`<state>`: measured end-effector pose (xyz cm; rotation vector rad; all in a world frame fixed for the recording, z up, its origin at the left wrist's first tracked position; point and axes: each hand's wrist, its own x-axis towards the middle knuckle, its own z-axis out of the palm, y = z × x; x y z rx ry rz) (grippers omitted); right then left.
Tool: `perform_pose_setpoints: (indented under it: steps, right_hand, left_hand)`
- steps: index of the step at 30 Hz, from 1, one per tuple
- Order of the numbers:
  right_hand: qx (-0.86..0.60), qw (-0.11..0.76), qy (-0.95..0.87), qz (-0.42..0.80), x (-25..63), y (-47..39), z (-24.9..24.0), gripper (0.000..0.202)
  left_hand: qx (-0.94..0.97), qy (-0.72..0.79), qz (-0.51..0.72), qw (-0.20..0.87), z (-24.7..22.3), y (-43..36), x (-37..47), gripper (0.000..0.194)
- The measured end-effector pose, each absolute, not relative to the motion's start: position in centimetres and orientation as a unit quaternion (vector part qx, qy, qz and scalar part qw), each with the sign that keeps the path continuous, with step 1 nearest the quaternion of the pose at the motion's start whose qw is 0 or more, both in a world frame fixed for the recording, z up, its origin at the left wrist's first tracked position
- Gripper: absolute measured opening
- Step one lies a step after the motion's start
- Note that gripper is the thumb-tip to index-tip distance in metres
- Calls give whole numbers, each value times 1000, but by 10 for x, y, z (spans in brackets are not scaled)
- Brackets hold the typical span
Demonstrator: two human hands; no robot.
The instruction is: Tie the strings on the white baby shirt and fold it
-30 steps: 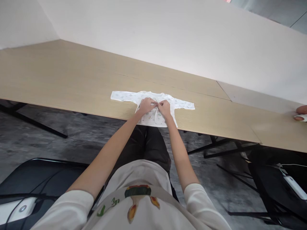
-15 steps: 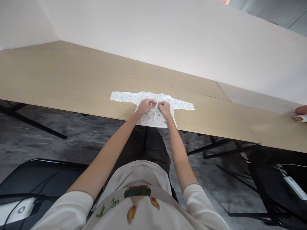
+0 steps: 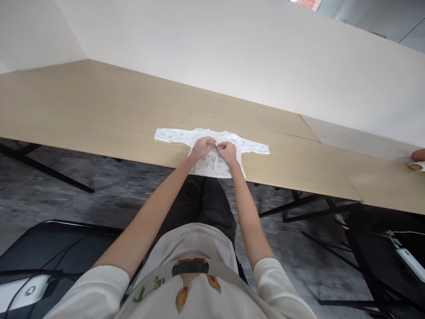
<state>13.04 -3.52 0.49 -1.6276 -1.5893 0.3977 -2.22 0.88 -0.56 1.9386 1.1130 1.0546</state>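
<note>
A small white baby shirt (image 3: pixel 206 165) with a faint print lies on the table, sleeves spread to both sides and its lower hem at the front edge. Over the chest, my left hand (image 3: pixel 203 147) is closed in a pinch at the front opening. My right hand (image 3: pixel 227 153) pinches there too, its fingertips almost against those of the left. Between them is a thin bit of the shirt's front, perhaps a tie; the fingers hide most of it. Below the hands the curved edge of the overlapping front panel shows.
The long wooden table (image 3: pixel 109 110) runs along a white partition (image 3: pixel 199 53). Another person's hand (image 3: pixel 417 155) is at the far right. Black chairs stand at lower left (image 3: pixel 66 243) and lower right (image 3: pixel 368 248), with white devices and cables on them.
My right fingertips have shifted slightly left, closer to the left ones, and the small loop seen between them is less visible. The shirt lies as before; the view has moved a little.
</note>
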Motion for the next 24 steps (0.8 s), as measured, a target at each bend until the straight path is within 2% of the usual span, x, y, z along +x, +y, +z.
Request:
perform_pose_setpoints:
  steps: [17,24]
  right_hand:
    - [-625,428,-617,215,132,-30,1,14]
    - [-644,435,-589,222,133,-26,2,15]
  left_hand:
    - [738,417,400,349,6,-1,-23,33]
    - [743,425,397,331,1,5,-20,26]
